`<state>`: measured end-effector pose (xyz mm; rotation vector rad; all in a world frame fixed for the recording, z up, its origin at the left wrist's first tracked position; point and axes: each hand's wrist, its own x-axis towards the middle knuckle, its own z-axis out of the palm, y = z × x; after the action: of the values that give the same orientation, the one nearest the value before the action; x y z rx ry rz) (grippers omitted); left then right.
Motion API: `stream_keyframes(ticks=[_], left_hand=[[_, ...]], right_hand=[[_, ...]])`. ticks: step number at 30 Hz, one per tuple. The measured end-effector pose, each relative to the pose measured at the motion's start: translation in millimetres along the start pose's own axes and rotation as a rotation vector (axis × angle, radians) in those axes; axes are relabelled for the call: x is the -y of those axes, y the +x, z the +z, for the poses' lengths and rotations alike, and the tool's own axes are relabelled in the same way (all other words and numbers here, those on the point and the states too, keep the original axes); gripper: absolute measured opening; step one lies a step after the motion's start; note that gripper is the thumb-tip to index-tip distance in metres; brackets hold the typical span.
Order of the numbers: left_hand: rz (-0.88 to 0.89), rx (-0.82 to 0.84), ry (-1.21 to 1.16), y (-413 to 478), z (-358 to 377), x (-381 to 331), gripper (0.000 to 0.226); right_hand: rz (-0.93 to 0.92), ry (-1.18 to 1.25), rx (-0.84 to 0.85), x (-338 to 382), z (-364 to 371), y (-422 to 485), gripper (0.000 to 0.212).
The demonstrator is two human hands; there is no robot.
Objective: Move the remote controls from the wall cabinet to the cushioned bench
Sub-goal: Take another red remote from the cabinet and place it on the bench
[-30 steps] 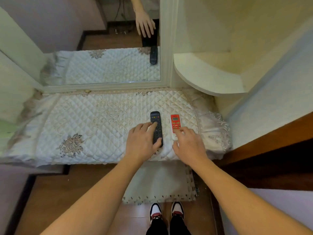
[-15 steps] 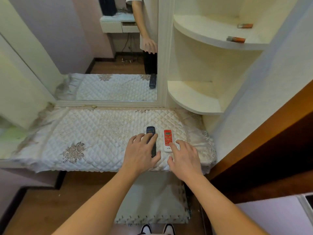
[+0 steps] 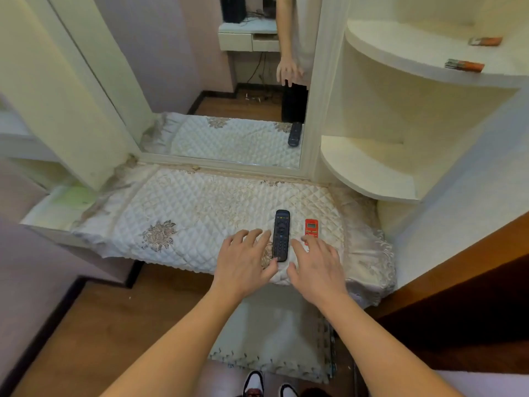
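Observation:
A black remote (image 3: 281,238) lies lengthwise on the quilted white bench cushion (image 3: 183,213), near its front right. Beside it on the right lies a small red remote (image 3: 311,228), its near end hidden by my fingers. My left hand (image 3: 245,262) hovers just left of the black remote, fingers spread, holding nothing. Fingers apart and empty, my right hand (image 3: 316,265) sits just right of the black remote. Two more remotes rest on the upper cabinet shelf (image 3: 415,53): one nearer (image 3: 464,65), one further back (image 3: 485,41).
A mirror (image 3: 229,81) behind the bench reflects the cushion, the black remote and my arm. A bare lower shelf (image 3: 366,170) curves out at the right. A wooden panel (image 3: 458,282) stands at the right. A floor mat (image 3: 272,339) lies by my feet.
My left hand has slid off the black remote to its left, and the right hand has drawn back from the red one. The view has tilted up, showing the upper shelf.

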<state>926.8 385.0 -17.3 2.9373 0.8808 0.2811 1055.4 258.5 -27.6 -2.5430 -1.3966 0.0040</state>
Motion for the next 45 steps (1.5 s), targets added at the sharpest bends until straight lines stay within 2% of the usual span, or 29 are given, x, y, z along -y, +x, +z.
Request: stream_keyframes(ticks=[6,13,21,32,39,45], left_hand=[[-0.211,-0.005,0.046,-58,-7,17,0.060],[-0.599,0.005,0.111,-174,-19,29,0.058],[-1.058,0.008,0.181,-321,-53,33,0.060],[-1.594,-0.089,0.220,-525,-94,22,0.057],[-1.854,-0.052,0.189,-665,-109,45,0.059],[-1.971,-0.124,0.174,-769,-126,78,0.062]], right_hand=[[-0.227,0.032,0.087,32,16,-10,0.046],[-0.572,0.045,0.220,96,37,-37,0.046],[-1.015,0.101,0.300,208,47,-101,0.043],[-1.532,0.137,0.379,379,57,-248,0.047],[-1.755,0.079,0.414,501,68,-361,0.046],[-1.928,0.058,0.407,604,75,-451,0.050]])
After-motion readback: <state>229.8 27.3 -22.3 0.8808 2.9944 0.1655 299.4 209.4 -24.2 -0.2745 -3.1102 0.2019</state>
